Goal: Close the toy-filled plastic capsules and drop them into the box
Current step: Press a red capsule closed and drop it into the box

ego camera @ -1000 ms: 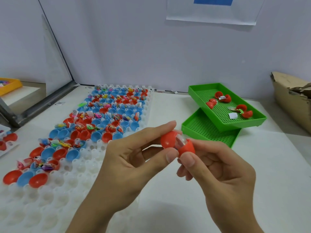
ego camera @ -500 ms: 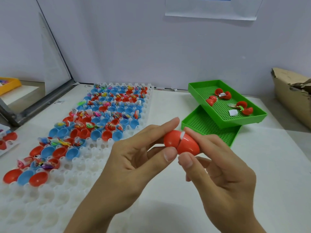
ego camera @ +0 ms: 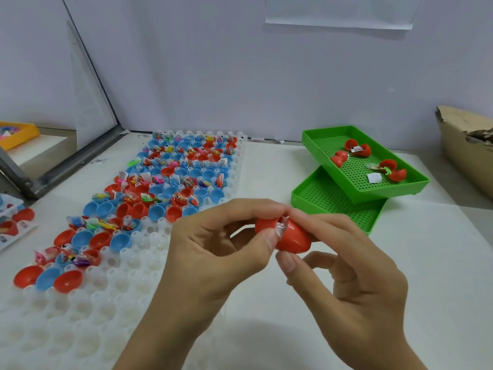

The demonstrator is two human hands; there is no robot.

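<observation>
Both of my hands hold one red capsule [ego camera: 292, 237] above the table's middle. My left hand [ego camera: 213, 252] pinches its left half between thumb and forefinger. My right hand [ego camera: 352, 265] grips the right half. A bit of clear wrapper sticks out of the seam between the two halves. A white holder tray [ego camera: 80, 316] on the left carries several open red and blue capsule halves, many filled with small toys. The cardboard box [ego camera: 464, 145] stands at the far right edge.
Two stacked green perforated trays [ego camera: 333, 198] lie right of centre, the upper one holding a few open red capsules. A yellow bin [ego camera: 20, 133] sits far left behind a metal frame. A white wall closes the back.
The two halves have been pressed closer together, with the wrapper now caught at the seam. Both hands shifted slightly with the capsule.
</observation>
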